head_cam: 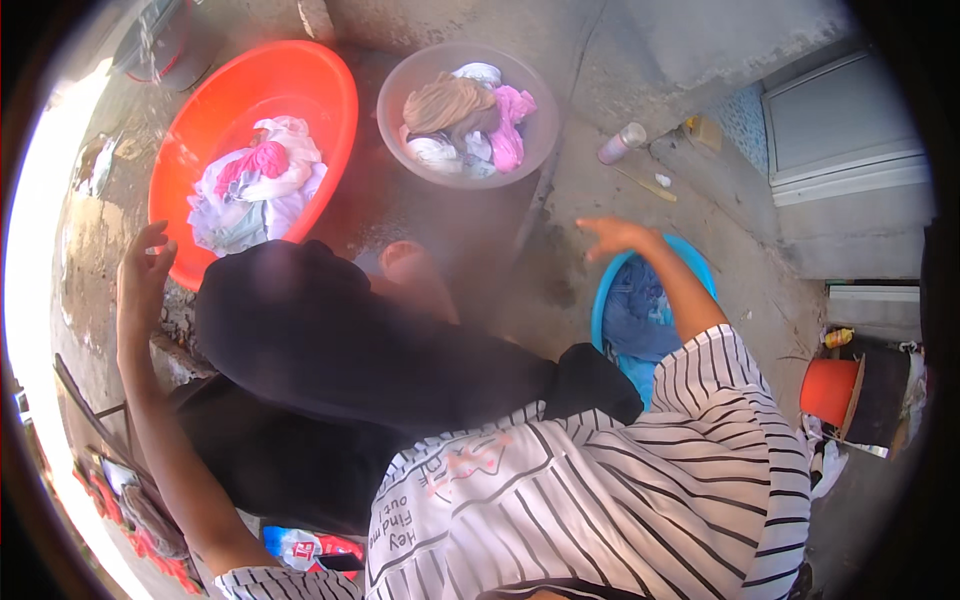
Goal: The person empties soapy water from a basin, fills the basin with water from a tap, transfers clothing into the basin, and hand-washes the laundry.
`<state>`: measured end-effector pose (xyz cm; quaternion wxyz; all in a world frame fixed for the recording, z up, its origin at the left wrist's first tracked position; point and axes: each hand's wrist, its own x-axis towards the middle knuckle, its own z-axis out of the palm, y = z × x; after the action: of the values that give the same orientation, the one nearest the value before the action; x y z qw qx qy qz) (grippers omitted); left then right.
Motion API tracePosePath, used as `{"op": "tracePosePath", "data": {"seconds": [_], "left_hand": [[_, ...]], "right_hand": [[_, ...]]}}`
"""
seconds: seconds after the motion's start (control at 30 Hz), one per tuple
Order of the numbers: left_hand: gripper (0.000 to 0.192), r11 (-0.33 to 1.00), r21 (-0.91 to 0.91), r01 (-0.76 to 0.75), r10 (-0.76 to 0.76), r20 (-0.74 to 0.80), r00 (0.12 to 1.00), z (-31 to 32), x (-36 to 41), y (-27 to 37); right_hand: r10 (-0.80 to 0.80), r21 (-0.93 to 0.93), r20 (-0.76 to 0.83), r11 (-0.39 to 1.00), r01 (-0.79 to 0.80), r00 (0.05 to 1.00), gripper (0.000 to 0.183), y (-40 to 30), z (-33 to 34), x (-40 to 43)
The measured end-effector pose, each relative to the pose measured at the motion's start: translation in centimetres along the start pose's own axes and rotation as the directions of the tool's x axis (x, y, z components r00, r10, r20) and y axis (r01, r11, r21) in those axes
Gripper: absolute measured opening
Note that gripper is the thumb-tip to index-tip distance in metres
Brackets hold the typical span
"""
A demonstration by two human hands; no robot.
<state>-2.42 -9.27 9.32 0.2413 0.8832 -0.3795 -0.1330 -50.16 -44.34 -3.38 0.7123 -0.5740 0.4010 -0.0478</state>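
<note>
My left hand [140, 281] is beside the near-left rim of a large orange-red plastic basin [313, 86]. Its fingers are apart and slightly curled, with nothing in them; whether it touches the rim cannot be told. Wet white and pale clothes [289, 180] lie in this basin, with a bright pink cloth [255, 166] on top. On the other side, my right hand [616, 236] is held out with spread fingers, empty. Below its wrist stands a blue plastic basin [699, 259] holding dark blue clothes [637, 315]. My knees, in black trousers [360, 352], fill the middle.
A translucent basin [390, 112] holds brown, pink and white clothes. A pinkish bottle or can [621, 142] is on the concrete floor near the wall. At upper left, water splashes by a bucket [169, 52]. A detergent-like packet [300, 546] lies behind my left arm.
</note>
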Motion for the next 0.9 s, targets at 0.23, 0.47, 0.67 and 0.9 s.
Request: {"op": "tracePosePath", "data": {"seconds": [0.23,0.47,0.67,0.9], "left_hand": [[0.037,0.996,0.066,0.061,-0.059,-0.025,0.998,-0.5,-1.6,2.0],[0.034,0.983,0.169,0.070,-0.059,-0.071,0.996,-1.2,-2.2,2.1],[0.036,0.966,0.081,0.246,-0.234,-0.138,0.962,-3.3,-3.8,1.0],[0.036,0.979,0.001,0.203,-0.202,-0.086,0.976,-3.3,-4.2,1.1]], "right_hand": [[-0.173,-0.592,0.004,0.793,0.142,0.985,0.069,-5.1,5.8,12.6],[-0.331,-1.000,-0.018,0.022,-0.011,0.943,0.099,-3.7,11.1,28.5],[-0.395,-0.999,-0.035,0.035,-0.023,0.918,0.069,-4.6,12.3,30.7],[-0.521,-0.541,-0.296,0.782,0.309,0.800,0.047,-10.6,8.5,30.1]]}}
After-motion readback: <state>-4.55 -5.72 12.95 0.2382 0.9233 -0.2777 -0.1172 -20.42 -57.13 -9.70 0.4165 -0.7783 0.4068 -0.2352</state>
